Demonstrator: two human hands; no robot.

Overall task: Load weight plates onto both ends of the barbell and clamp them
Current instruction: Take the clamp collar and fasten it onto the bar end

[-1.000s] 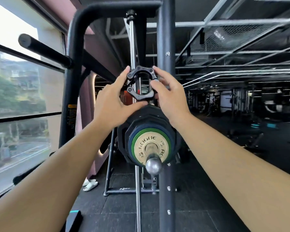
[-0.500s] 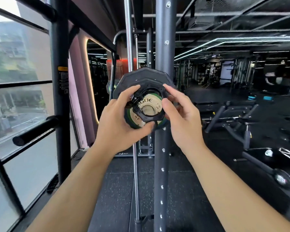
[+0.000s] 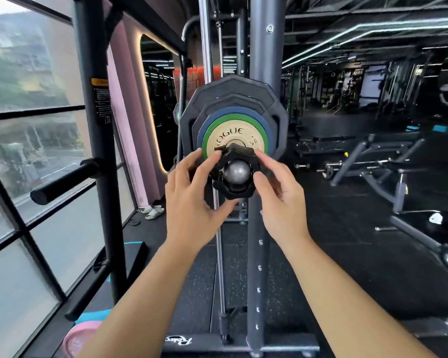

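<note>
The barbell's rounded steel end (image 3: 236,172) points straight at me. Behind it sits a stack of weight plates (image 3: 243,96): large black ones, then a blue, a green and a small tan one marked ROGUE (image 3: 230,134). A black plastic clamp collar (image 3: 233,191) rings the bar's tip, just in front of the tan plate. My left hand (image 3: 192,202) grips the collar's left side and my right hand (image 3: 277,195) pinches its right side. The bar's far end is hidden.
A grey rack upright (image 3: 259,254) stands just right of the bar, with a chrome guide rod (image 3: 219,254) beside it. A black storage peg (image 3: 62,182) sticks out at left by the windows. Benches (image 3: 373,156) and another barbell lie right. Sandals (image 3: 153,211) rest on the floor.
The collar came down from above the plates to the bar's end and now sits around the tip. My view shifted downward, so the plates appear higher than the bar end.
</note>
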